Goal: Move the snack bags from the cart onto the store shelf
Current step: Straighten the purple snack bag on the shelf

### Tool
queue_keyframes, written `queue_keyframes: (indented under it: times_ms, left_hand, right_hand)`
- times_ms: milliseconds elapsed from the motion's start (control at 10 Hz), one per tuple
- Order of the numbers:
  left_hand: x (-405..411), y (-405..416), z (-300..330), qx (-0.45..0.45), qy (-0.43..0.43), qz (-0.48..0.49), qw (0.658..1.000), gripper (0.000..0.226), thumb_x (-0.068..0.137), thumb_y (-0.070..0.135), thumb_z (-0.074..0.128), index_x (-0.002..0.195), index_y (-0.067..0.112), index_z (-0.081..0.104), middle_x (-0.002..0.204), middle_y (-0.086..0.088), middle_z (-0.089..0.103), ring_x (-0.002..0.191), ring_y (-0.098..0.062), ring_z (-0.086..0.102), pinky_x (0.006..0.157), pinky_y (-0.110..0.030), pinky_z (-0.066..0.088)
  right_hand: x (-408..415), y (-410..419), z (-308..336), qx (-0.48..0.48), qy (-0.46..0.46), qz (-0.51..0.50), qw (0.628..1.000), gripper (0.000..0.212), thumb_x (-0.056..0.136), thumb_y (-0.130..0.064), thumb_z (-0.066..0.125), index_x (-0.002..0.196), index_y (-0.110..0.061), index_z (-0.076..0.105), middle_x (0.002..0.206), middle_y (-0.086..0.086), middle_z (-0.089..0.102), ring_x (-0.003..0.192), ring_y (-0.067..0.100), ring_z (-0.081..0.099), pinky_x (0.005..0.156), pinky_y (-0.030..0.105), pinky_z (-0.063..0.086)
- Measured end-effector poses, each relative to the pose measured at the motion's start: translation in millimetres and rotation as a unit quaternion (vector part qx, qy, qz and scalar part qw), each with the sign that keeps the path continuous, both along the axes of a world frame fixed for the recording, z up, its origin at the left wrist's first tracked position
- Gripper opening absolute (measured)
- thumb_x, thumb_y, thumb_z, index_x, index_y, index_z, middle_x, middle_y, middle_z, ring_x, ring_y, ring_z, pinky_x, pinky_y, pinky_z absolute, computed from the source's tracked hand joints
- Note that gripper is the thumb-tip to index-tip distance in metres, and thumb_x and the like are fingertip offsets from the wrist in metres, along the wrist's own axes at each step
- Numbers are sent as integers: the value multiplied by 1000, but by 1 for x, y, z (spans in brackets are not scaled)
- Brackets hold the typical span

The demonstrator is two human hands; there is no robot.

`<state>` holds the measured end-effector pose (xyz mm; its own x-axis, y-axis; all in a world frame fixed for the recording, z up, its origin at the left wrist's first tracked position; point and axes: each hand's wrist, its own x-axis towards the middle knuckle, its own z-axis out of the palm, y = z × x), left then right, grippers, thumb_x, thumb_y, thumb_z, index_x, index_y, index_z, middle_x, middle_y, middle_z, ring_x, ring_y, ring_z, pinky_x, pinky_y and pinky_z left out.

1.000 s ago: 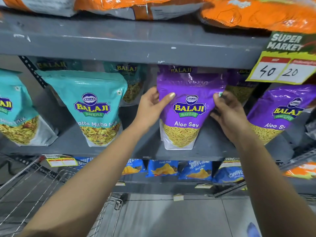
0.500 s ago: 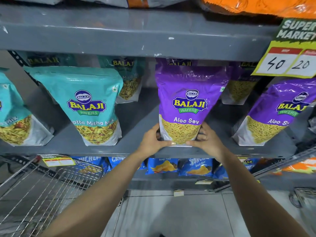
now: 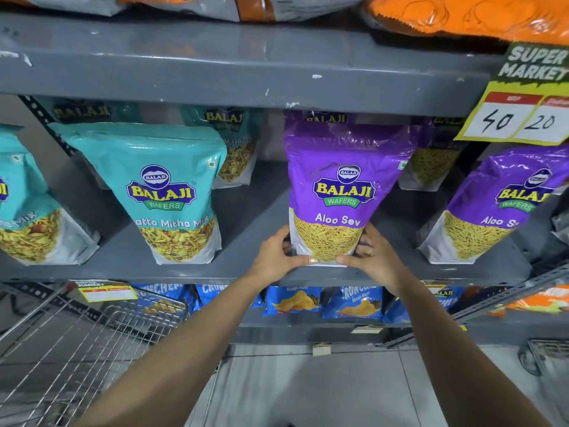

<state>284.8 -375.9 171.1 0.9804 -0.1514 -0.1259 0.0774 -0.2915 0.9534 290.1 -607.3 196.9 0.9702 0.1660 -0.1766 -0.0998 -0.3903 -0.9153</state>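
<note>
Grey tiled store floor (image 3: 308,380) at bottom of view, nearest the camera; wire cart (image 3: 77,340) at lower left, basket contents not discernible. Both forearms extended up from the lower edge toward the shelf.

Left hand (image 3: 277,257) cupped on the lower left corner of the purple Aloo Sev bag (image 3: 341,186), thumb laid across the bottom seam. Right hand (image 3: 372,257) cupped on the lower right corner, thumb likewise on the seam. Both closed on the bag base, thumb tips nearly meeting.

Change from one second ago: grip relocated from the upper sides of the bag down to its bottom corners. Half a second ago: already at the base, little further movement since. Bag upright, base resting on the grey store shelf (image 3: 252,272), just in front of a second purple bag behind it.

Judgement: placement essentially complete; current step is squaring the base at the shelf edge. Release probably next, then back to the cart.

Further along the shelf: teal Khatta Mitha Mix bag (image 3: 163,192) to the left, another purple bag (image 3: 498,208) to the right, yellow price tag (image 3: 520,118) overhead.
</note>
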Motion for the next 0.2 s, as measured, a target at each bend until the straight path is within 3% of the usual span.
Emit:
queue_keyframes:
  times_ms: [100, 200]
  left_hand:
    - [-5, 1, 2, -34, -2, -8, 999, 78, 70, 20, 85, 136, 26, 44, 116, 23, 61, 103, 9, 61, 78, -2, 46]
    - [-16, 1, 0, -68, -13, 15, 997, 88, 71, 22, 85, 145, 25, 36, 129, 16, 58, 112, 12, 56, 91, -4, 43]
  right_hand:
    - [-4, 1, 2, 21, 8, 11, 1000, 79, 67, -14, 86, 132, -28, 43, 125, -1, 64, 114, 10, 64, 87, 18, 52]
    - [-9, 0, 4, 34, 16, 1, 999, 84, 68, -12, 84, 137, -25, 39, 130, -4, 60, 120, 2, 56, 95, 16, 47]
